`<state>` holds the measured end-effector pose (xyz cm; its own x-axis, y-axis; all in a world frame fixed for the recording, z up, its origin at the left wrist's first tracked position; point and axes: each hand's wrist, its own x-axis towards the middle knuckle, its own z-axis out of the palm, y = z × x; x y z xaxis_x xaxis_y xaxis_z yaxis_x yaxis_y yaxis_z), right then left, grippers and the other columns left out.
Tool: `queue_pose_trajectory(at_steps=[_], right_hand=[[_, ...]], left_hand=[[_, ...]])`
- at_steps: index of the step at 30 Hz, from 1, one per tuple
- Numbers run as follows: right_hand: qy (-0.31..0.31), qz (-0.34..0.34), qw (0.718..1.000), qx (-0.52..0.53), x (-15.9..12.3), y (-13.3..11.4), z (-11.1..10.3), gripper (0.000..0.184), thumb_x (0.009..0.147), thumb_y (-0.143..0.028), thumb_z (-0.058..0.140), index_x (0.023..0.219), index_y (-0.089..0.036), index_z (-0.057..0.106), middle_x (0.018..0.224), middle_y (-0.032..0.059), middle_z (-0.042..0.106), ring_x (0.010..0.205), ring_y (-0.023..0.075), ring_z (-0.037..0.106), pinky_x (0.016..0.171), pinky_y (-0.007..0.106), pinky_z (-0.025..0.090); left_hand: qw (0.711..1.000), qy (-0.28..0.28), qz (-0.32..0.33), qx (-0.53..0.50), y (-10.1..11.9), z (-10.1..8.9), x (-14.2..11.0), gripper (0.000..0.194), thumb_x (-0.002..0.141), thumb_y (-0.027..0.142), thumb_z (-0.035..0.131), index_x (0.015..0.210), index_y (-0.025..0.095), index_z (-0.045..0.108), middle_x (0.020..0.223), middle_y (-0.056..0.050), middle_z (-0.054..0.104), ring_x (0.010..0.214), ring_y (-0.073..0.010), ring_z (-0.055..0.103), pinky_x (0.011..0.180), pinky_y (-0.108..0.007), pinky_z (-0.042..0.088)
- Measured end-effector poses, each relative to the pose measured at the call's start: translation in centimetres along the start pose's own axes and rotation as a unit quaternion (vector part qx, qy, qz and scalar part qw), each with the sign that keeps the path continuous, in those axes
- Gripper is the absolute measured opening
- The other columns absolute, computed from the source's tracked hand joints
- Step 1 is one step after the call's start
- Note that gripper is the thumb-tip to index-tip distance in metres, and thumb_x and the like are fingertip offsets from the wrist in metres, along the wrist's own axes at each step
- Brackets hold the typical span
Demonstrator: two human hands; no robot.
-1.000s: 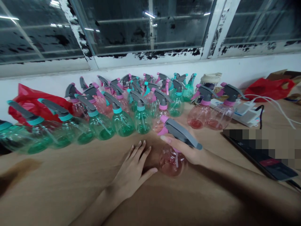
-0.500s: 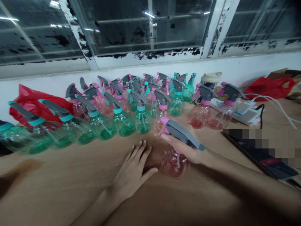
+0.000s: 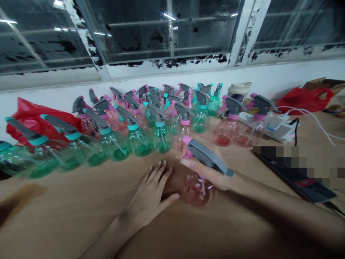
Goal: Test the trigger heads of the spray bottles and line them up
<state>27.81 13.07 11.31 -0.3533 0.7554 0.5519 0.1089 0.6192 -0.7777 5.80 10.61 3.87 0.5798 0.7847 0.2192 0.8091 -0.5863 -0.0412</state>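
Note:
My right hand is wrapped round the neck of a pink spray bottle, whose grey trigger head with a pink nozzle points away to the left. The bottle's round, clear pink body is on the table or just above it; I cannot tell which. To its left, my left hand lies flat on the wooden table with the fingers spread, holding nothing. Beyond both hands stand several green spray bottles in a row. A pink spray bottle is just behind the held one.
More pink and green bottles crowd along the wall. Two pink bottles stand right of the group, beside a white power strip with cables. A dark phone-like device lies at right. Red plastic bags sit at both ends.
The view has shifted slightly. My right hand still grips the pink spray bottle, which has moved very little. My left hand stays flat on the table.

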Motion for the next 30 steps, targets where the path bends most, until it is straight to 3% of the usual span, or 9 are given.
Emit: queue_pose_trajectory(at_steps=[6, 12, 22, 30], right_hand=[[0.026, -0.008, 0.999, 0.018, -0.1, 0.6, 0.28, 0.008, 0.079, -0.028, 0.065, 0.084, -0.024, 0.06, 0.084, -0.0009, 0.066, 0.079, 0.0151, 0.064, 0.073, 0.031, 0.049], [0.012, -0.008, 1.0, 0.017, -0.13, 0.56, 0.35, 0.013, 0.08, -0.031, 0.065, 0.091, -0.025, 0.062, 0.092, 0.0, 0.068, 0.087, 0.0161, 0.065, 0.08, 0.032, 0.05], [0.008, 0.004, 0.999, 0.034, -0.15, 0.72, 0.37, 0.013, 0.08, -0.033, 0.065, 0.09, -0.025, 0.061, 0.09, 0.0013, 0.068, 0.084, 0.0171, 0.064, 0.079, 0.033, 0.051], [-0.001, -0.008, 1.0, -0.005, 0.33, 0.04, 0.27, 0.01, 0.082, -0.03, 0.061, 0.078, -0.023, 0.057, 0.074, -0.0012, 0.061, 0.068, 0.0135, 0.059, 0.066, 0.03, 0.047]], left_hand=[[1.0, 0.0, -0.002, -0.003, 0.03, 0.13, 0.03, 0.067, 0.088, 0.058, 0.048, 0.138, 0.014, 0.038, 0.145, -0.016, 0.038, 0.133, -0.0305, 0.036, 0.106, -0.049, 0.033], [1.0, -0.018, -0.003, -0.006, 0.1, -0.22, 0.06, 0.07, 0.088, 0.058, 0.048, 0.139, 0.013, 0.037, 0.147, -0.018, 0.034, 0.135, -0.0307, 0.033, 0.108, -0.049, 0.03], [1.0, -0.005, 0.002, -0.02, 0.03, -0.14, -0.03, 0.07, 0.087, 0.057, 0.051, 0.14, 0.014, 0.036, 0.146, -0.017, 0.036, 0.133, -0.0323, 0.035, 0.106, -0.05, 0.032], [1.0, -0.014, -0.004, -0.026, 0.1, -0.22, 0.07, 0.07, 0.086, 0.056, 0.053, 0.14, 0.014, 0.036, 0.148, -0.018, 0.033, 0.134, -0.0326, 0.034, 0.107, -0.051, 0.031]])
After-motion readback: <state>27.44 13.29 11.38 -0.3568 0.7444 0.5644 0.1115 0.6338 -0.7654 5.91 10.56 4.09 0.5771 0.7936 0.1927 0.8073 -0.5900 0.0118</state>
